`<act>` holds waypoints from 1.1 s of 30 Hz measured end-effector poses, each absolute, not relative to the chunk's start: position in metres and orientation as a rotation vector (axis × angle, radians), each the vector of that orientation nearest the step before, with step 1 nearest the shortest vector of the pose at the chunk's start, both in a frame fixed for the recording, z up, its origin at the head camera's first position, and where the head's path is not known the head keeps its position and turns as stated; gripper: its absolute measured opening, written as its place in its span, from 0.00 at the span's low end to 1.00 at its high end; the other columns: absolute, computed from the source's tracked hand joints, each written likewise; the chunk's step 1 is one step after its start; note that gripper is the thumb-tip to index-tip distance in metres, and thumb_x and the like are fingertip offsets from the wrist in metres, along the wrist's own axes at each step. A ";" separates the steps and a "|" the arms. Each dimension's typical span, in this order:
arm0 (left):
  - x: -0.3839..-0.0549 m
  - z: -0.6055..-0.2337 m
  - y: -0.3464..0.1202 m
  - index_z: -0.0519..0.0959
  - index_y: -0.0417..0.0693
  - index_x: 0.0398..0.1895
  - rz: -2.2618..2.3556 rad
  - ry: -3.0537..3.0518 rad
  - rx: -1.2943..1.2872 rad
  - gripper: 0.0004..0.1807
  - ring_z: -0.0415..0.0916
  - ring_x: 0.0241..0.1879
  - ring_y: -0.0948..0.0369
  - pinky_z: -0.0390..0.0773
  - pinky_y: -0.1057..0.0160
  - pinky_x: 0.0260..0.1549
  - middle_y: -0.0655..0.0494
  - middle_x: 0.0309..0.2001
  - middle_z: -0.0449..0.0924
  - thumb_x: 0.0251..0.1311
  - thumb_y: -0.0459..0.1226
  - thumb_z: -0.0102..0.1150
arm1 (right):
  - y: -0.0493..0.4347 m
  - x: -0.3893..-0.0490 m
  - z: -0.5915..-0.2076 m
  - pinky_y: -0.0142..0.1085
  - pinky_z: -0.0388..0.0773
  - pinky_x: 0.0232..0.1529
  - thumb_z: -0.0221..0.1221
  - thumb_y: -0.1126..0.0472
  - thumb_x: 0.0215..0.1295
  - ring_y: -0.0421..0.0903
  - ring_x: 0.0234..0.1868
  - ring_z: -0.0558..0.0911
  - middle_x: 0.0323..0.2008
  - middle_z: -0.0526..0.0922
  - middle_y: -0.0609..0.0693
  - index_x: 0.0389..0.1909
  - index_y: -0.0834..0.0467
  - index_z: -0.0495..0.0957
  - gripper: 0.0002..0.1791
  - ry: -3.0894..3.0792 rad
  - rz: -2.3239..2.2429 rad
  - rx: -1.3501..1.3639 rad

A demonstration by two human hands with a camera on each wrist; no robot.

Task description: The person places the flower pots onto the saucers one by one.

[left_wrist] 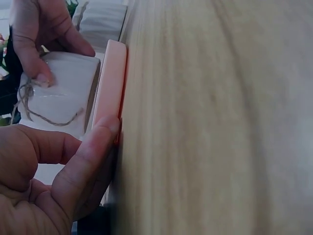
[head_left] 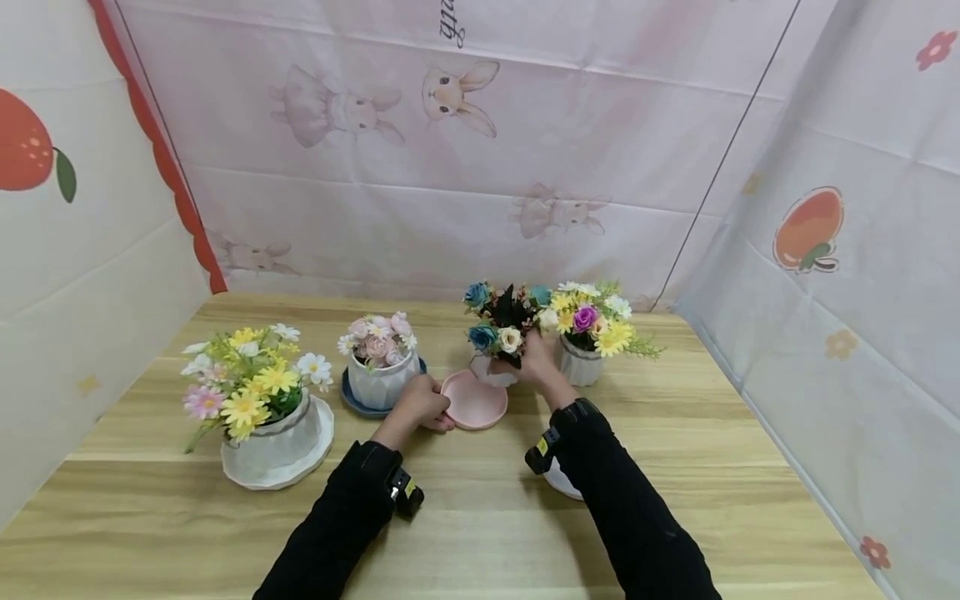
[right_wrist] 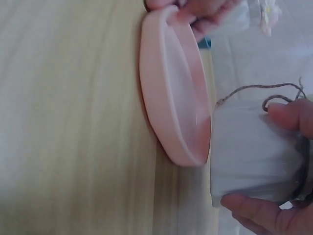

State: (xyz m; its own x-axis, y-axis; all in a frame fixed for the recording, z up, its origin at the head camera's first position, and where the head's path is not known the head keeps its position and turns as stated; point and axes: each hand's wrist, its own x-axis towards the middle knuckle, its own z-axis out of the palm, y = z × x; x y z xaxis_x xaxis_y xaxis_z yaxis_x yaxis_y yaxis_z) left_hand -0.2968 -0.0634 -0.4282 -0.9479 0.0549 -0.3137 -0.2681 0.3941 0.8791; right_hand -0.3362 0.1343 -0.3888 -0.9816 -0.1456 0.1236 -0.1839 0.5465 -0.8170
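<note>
My left hand (head_left: 423, 404) pinches the near-left rim of a shallow pink saucer (head_left: 475, 402), which sits on the wooden table. In the left wrist view, the thumb lies against the saucer's side wall. My right hand (head_left: 542, 362) grips a white flowerpot (right_wrist: 254, 152) from its right side, thumb and fingers spread across it. Brown twine (right_wrist: 259, 87) is tied around this pot, and blue and cream artificial roses (head_left: 482, 336) with dark leaves fill it. The pot is tilted, right at the saucer's far-right edge; in the head view the hand hides part of it.
Left of the saucer, a pot of pink flowers (head_left: 378, 342) stands on a blue saucer (head_left: 358, 406). Farther left, a yellow-daisy pot (head_left: 277, 442) rests on a white scalloped saucer (head_left: 324, 437). Another flowerpot (head_left: 581, 364) stands at right. My right forearm partly covers a white saucer (head_left: 562, 481).
</note>
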 end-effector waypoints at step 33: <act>-0.295 -0.430 -0.069 0.70 0.28 0.41 1.585 2.446 -0.086 0.09 0.80 0.23 0.50 0.81 0.58 0.22 0.34 0.37 0.73 0.57 0.24 0.52 | 0.119 -0.299 -0.403 0.48 0.70 0.54 0.74 0.66 0.41 0.57 0.55 0.72 0.55 0.72 0.61 0.61 0.65 0.65 0.43 -2.740 1.321 0.702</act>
